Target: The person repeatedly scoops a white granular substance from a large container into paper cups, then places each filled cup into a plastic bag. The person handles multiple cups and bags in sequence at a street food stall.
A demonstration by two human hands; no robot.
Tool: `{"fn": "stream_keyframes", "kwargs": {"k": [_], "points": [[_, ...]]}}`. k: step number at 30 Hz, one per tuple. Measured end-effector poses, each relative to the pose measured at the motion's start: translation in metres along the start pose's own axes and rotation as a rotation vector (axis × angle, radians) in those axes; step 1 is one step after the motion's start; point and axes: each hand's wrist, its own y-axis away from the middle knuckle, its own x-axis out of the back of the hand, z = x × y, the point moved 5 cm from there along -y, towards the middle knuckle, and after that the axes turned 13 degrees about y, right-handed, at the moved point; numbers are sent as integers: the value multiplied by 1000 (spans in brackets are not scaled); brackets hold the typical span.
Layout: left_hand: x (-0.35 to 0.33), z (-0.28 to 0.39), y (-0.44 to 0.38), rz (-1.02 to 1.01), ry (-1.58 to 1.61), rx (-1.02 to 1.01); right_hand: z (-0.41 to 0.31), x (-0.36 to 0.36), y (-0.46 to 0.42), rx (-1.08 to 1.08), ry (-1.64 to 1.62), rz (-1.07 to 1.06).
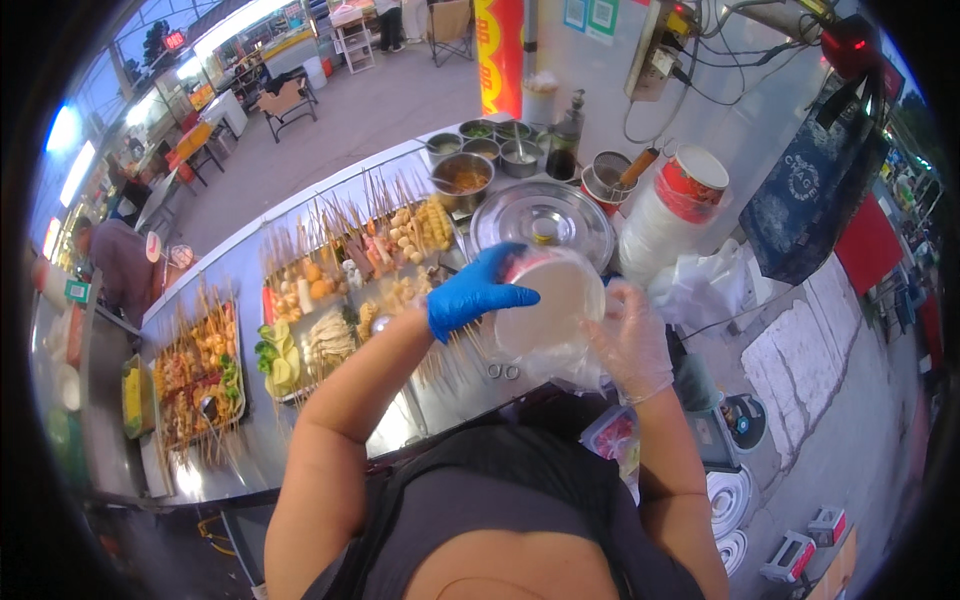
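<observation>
My left hand (480, 294), in a blue glove, grips the rim of a paper bowl (546, 304) with the thumb across its mouth. The bowl is tilted, its pale inside turned towards me, with some red on the outer wall. A clear plastic bag (566, 366) surrounds it and hangs in folds below. On the bowl's right side my right hand (636, 345), in a clear glove, pinches the bag near the rim; motion blurs its fingertips. Just beyond the bowl lies a large round steel lid (501, 214). Scissors (503, 370) show their handle rings at the counter's front edge.
Skewered food fills a long tray (352, 255) and another tray (196, 382) further left. Sauce pots (463, 182) and a pump bottle (566, 139) stand behind the lid. Bagged stacked bowls (667, 206) lean at right, below hanging cables and a dark bag (817, 180).
</observation>
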Motion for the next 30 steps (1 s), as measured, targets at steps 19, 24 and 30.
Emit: {"fn": "stream_keyframes", "kwargs": {"k": [19,24,30], "points": [[19,-70,67,118,1097,-12,39,-70,44,-261,-2008,-368],[-3,-56,67,198,905,71,57,-78,34,-586,-899,68],[-21,-29,64,205,365,-96,-56,-15,34,686,241,-212]]}}
